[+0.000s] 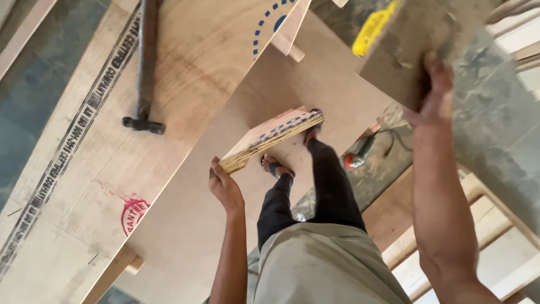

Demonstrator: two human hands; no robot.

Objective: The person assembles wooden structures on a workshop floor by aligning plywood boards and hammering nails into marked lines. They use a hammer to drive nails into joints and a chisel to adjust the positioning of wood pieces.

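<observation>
1. left hand clamped on near end of a small plywood offcut, fingers wrapped round its lower corner, thumb side up; layered edge of the ply showing toward the camera.
2. offcut held up in the air, tilted, far end higher, over a big plain board lying flat below.
3. right hand raised high at right of view, fingers curled tight over the lower edge of a second plywood piece; greyish, rough face turned to camera.
4. second piece held well apart from the offcut, up near top edge of view; top of it cut off by frame.
5. yellow object just behind the second piece, partly hidden, kind can't tell.
6. both feet in sandals standing on the plain board, dark trousers, grey shirt at bottom of view.
7. large plywood sheet at left, overlapping the plain board, w/ black printed band along its edge, red round stamp and blue dotted mark.
8. hammer lying on that sheet, dark handle, head toward the near side, well apart from both hands.
9. orange power tool w/ cord on the floor at right of the legs, beside the plain board's edge.
10. pale wood slats at lower right, behind the right forearm.
</observation>
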